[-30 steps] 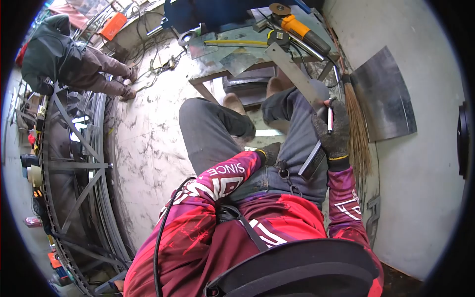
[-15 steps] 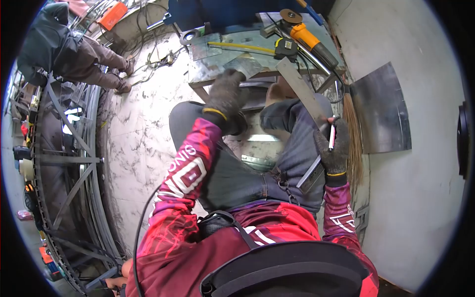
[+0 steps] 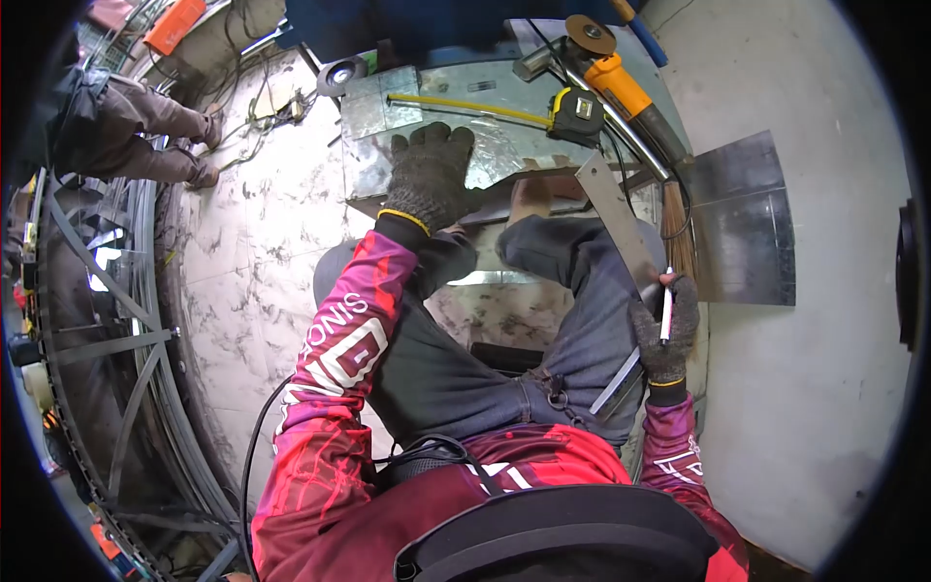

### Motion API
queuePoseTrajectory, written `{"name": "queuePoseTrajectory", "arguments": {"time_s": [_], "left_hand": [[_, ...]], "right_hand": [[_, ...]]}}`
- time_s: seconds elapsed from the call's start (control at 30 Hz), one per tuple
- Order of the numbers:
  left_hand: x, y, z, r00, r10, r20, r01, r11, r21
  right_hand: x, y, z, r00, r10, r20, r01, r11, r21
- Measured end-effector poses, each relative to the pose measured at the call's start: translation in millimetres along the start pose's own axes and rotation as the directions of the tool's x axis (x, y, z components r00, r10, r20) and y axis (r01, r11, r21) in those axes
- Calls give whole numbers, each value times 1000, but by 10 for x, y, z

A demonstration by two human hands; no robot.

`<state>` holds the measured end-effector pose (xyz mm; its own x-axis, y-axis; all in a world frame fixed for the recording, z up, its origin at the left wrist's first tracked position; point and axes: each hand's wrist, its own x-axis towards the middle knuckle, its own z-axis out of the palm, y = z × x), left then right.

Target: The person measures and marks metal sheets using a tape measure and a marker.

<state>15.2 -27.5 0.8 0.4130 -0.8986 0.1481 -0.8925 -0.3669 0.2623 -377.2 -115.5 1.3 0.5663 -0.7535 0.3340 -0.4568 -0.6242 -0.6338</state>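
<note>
My left hand [image 3: 431,175], in a dark grey glove, lies flat with fingers stretched out on a shiny metal sheet [image 3: 485,160] on the low worktable. In the right hand [image 3: 666,335], also gloved with bare fingertips showing, I grip a metal try square [image 3: 615,218] together with a white marker [image 3: 666,308]. The square's long blade points up and left towards the table edge; its shorter leg [image 3: 617,385] hangs over my right thigh. Beyond my left hand, a tape measure [image 3: 576,115] rests on the table with its yellow tape [image 3: 465,108] drawn out leftwards.
An orange angle grinder [image 3: 621,87] lies at the table's right end, its cord trailing down. A broom [image 3: 681,233] and a dark metal sheet [image 3: 742,223] lean at the right wall. Metal bars [image 3: 160,388] are stacked at left, and another person [image 3: 126,126] stands beyond them.
My left hand has moved from the near table edge onto the metal sheet and its fingers have spread flat. The right hand keeps hold of the square and marker. The view has shifted slightly.
</note>
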Motion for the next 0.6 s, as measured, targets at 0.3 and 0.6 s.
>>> {"name": "queuePoseTrajectory", "arguments": {"time_s": [0.3,0.6], "left_hand": [[-284,-314,-405,994,-90,-64,75,976,-205],[-227,-578,-1675,919,-18,-393,-207,828,-522]], "right_hand": [[5,-23,-24,1000,29,9,-28,998,-64],[-25,58,0,998,-36,-61,33,999,-38]]}}
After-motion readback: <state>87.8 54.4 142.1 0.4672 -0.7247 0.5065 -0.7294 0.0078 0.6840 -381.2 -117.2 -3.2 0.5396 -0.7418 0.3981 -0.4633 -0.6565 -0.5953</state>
